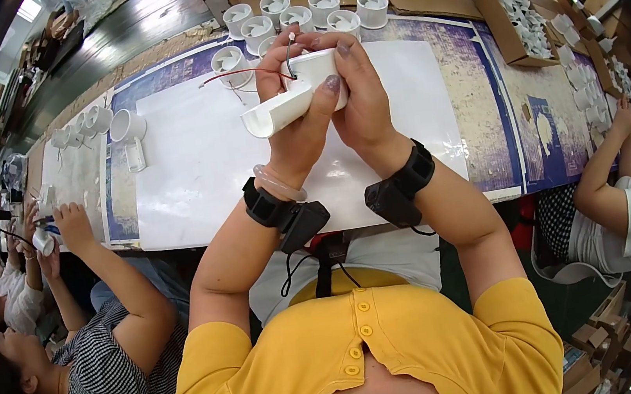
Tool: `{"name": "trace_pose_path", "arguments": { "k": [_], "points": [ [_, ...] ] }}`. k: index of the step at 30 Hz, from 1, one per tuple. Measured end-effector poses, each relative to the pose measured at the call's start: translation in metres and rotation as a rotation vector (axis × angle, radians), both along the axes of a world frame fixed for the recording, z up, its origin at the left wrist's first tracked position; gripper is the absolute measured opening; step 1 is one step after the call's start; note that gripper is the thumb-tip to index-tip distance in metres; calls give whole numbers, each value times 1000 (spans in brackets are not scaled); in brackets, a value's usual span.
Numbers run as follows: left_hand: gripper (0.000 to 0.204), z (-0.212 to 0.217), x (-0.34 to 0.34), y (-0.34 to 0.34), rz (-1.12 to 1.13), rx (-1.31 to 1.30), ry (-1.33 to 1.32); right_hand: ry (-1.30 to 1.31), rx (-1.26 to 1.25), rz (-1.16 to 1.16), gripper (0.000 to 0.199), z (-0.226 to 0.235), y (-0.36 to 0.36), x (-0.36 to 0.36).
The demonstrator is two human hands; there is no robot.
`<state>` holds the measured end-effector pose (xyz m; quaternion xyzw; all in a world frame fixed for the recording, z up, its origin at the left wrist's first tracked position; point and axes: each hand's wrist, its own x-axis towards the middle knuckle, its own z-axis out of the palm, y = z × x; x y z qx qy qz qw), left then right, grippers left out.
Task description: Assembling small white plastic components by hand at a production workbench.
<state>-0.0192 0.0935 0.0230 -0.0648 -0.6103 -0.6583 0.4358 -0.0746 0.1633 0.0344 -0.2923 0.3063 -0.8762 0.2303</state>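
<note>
Left hand (pixel 289 98) is wrapping the white plastic housing (pixel 295 93) from below, fingers closed around its body. Right hand (pixel 353 90) is clamping the same part from 3 o'clock, thumb pressing its top end. Housing is sitting mid-air over the white mat (pixel 201 164), open mouth pointing to 8 o'clock. Red and black wires (pixel 253 71) are trailing off its top toward 10 o'clock.

Judging by look: thin moulded shell, light, stiff, smooth so a bit slippery. Best gripping the round body, not the lip; wires look like the fragile bit.

Further out: a row of fan cups (pixel 301 14) is standing at 12 o'clock, more cups (pixel 98 125) at 9 o'clock. Co-workers are working at 8 and 4 o'clock.
</note>
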Motion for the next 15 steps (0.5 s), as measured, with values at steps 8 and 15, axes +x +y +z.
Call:
{"name": "trace_pose_path", "arguments": {
  "k": [8,15],
  "points": [
    [48,-5,1,4,140,-75,-15,77,54,-100,22,-6,-2,9],
    [47,-7,-3,-1,233,-181,-34,-42,-24,-53,18,-8,-8,3]
  ]
}}
